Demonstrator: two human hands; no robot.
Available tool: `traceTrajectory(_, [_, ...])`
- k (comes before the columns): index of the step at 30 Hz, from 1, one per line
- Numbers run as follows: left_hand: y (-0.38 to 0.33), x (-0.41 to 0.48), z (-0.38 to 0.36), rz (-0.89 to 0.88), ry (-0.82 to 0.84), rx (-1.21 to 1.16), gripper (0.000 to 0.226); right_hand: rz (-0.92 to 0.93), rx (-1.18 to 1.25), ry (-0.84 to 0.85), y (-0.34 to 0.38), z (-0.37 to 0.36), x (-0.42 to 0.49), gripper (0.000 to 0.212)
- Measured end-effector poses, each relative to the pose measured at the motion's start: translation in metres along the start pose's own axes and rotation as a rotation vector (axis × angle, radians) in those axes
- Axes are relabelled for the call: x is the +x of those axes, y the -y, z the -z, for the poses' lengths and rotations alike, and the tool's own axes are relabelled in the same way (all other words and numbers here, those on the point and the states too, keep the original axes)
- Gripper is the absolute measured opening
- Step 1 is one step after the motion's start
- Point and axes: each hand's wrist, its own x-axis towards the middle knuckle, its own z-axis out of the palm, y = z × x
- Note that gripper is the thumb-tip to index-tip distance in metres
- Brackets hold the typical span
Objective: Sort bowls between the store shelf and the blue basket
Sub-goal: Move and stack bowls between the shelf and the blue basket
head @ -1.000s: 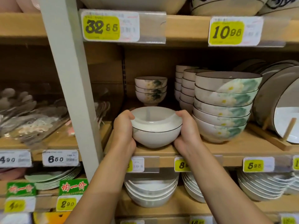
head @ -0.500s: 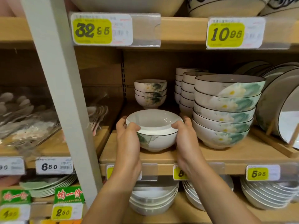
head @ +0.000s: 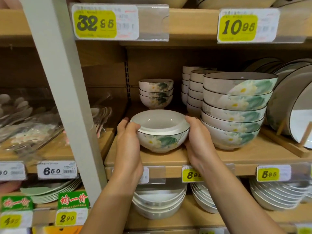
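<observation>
A white bowl with a green lotus print [head: 160, 141] stands on the wooden shelf board [head: 185, 157], with a plain white dish nested in its mouth. My left hand [head: 129, 141] grips its left side, thumb over the rim. My right hand [head: 196, 141] grips its right side. The blue basket is out of view.
A short stack of small lotus bowls [head: 156, 93] stands behind the held bowl. A tall stack of large lotus bowls [head: 234, 112] is close on the right, with upright plates [head: 293, 105] in a wooden rack beyond. A grey shelf post [head: 64, 98] rises at left. White bowls [head: 158, 205] fill the lower shelf.
The bowl has turned so its lotus print faces me and has gone from hovering over the shelf edge to resting further in on the board. Both hands stayed on it.
</observation>
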Motion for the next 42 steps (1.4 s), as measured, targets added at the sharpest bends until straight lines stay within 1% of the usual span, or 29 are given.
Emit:
traceTrajectory(1, [-0.003, 0.0, 0.001, 0.008, -0.003, -0.002, 0.047, 0.027, -0.016, 0.019, -0.003, 0.0, -0.003, 0.044])
traceTrajectory(3, [-0.005, 0.001, 0.001, 0.019, 0.031, 0.012, 0.026, 0.059, -0.113, 0.052, -0.007, -0.001, -0.01, 0.065])
traceTrajectory(4, [-0.005, -0.001, 0.0, 0.02, 0.056, 0.029, 0.024, 0.065, -0.163, 0.053, -0.008, -0.001, -0.011, 0.069])
traceTrajectory(5, [-0.005, -0.002, 0.0, 0.021, 0.078, 0.037, 0.028, 0.061, -0.182, 0.049, -0.007, -0.001, -0.009, 0.068])
traceTrajectory(7, [-0.004, -0.005, 0.001, 0.027, 0.101, 0.037, 0.043, 0.04, -0.162, 0.048, -0.004, -0.001, -0.005, 0.058])
traceTrajectory(9, [-0.005, -0.009, 0.004, 0.025, 0.1, 0.022, 0.049, 0.037, -0.161, 0.039, -0.002, 0.002, -0.004, 0.054])
traceTrajectory(11, [-0.006, -0.016, 0.009, 0.022, 0.096, -0.005, 0.052, 0.061, -0.154, 0.045, -0.005, 0.008, -0.008, 0.059])
traceTrajectory(14, [-0.004, -0.027, 0.014, -0.009, 0.118, -0.025, 0.048, 0.052, -0.114, 0.066, -0.01, 0.012, -0.017, 0.069])
traceTrajectory(15, [-0.002, -0.028, 0.012, -0.017, 0.127, -0.028, 0.047, 0.041, -0.112, 0.07, -0.011, 0.011, -0.018, 0.07])
traceTrajectory(17, [0.001, -0.022, 0.006, -0.02, 0.134, -0.01, 0.053, 0.012, -0.113, 0.056, -0.011, 0.005, -0.013, 0.069])
traceTrajectory(19, [0.001, -0.009, -0.004, -0.007, 0.104, 0.023, 0.058, -0.02, -0.096, 0.027, -0.008, -0.003, -0.005, 0.067])
traceTrajectory(20, [0.0, 0.0, -0.009, 0.006, 0.086, 0.036, 0.056, -0.036, -0.086, 0.017, -0.006, -0.006, 0.0, 0.062])
traceTrajectory(22, [0.0, 0.017, -0.018, 0.043, 0.052, 0.044, 0.042, -0.074, -0.073, 0.003, -0.003, -0.014, 0.013, 0.052])
traceTrajectory(23, [0.0, 0.025, -0.023, 0.067, 0.034, 0.027, 0.038, -0.095, -0.071, -0.012, -0.002, -0.018, 0.019, 0.05])
traceTrajectory(27, [0.003, 0.057, -0.042, 0.145, -0.093, -0.009, 0.04, -0.179, -0.07, -0.114, 0.002, -0.035, 0.043, 0.05])
traceTrajectory(30, [-0.001, 0.081, -0.057, 0.197, -0.174, 0.004, 0.044, -0.221, 0.018, -0.155, 0.009, -0.045, 0.054, 0.04])
traceTrajectory(33, [-0.003, 0.096, -0.068, 0.186, -0.161, 0.027, 0.043, -0.21, 0.028, -0.134, 0.011, -0.053, 0.064, 0.04])
traceTrajectory(37, [-0.006, 0.11, -0.072, 0.203, -0.156, 0.032, 0.043, -0.189, 0.012, -0.155, 0.013, -0.057, 0.076, 0.036])
traceTrajectory(42, [-0.001, 0.115, -0.069, 0.209, -0.135, 0.022, 0.043, -0.197, -0.076, -0.16, 0.007, -0.058, 0.084, 0.048])
